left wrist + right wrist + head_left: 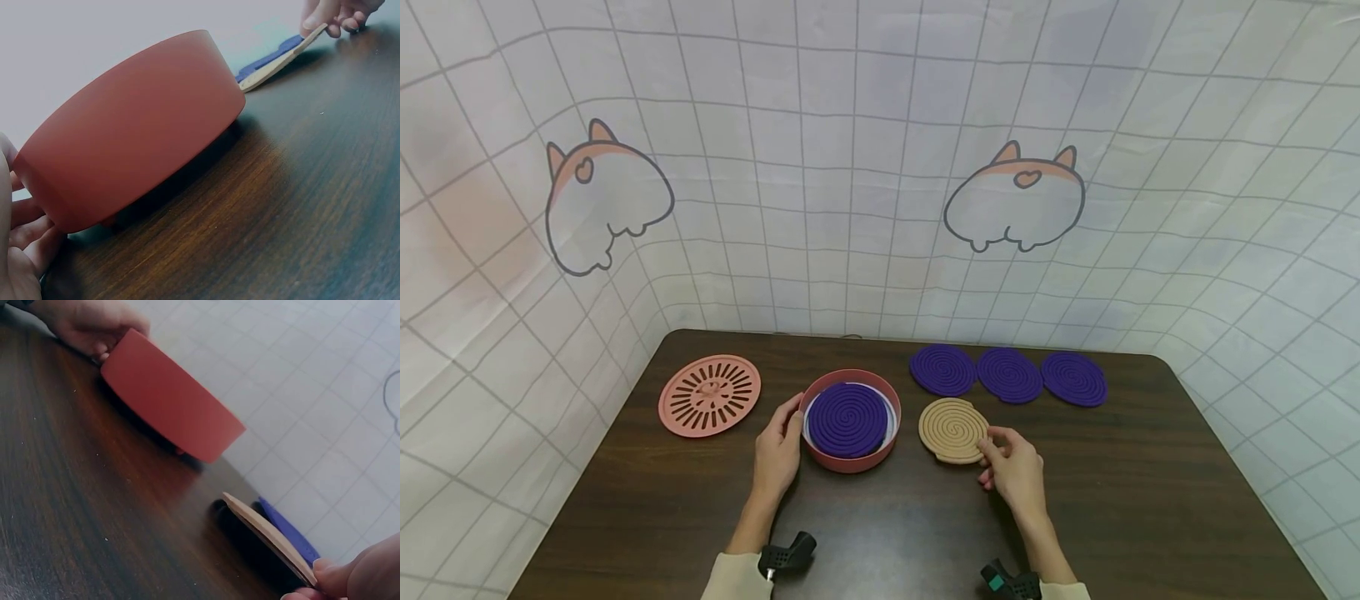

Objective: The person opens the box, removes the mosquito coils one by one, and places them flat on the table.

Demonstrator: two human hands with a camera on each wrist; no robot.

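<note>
My left hand [777,451] grips the left side of a round red mosquito coil box [847,464], thumb near the rim and fingers against the wall and lower edge. Inside the box lies a purple mosquito coil [847,420], with a white edge showing around it. With thumb and fingers, my right hand [1013,468] pinches the right edge of a tan mosquito coil [953,431]. In the right wrist view that tan coil [265,528] is tilted, with a dark shadow beneath it. Wrist devices sit on both forearms.
A pink slotted lid [710,396] lies on the dark wooden table [880,533] at the left. Three purple mosquito coils [1010,375] lie in a row at the back right. A white gridded cloth [820,192] hangs behind the table's back edge.
</note>
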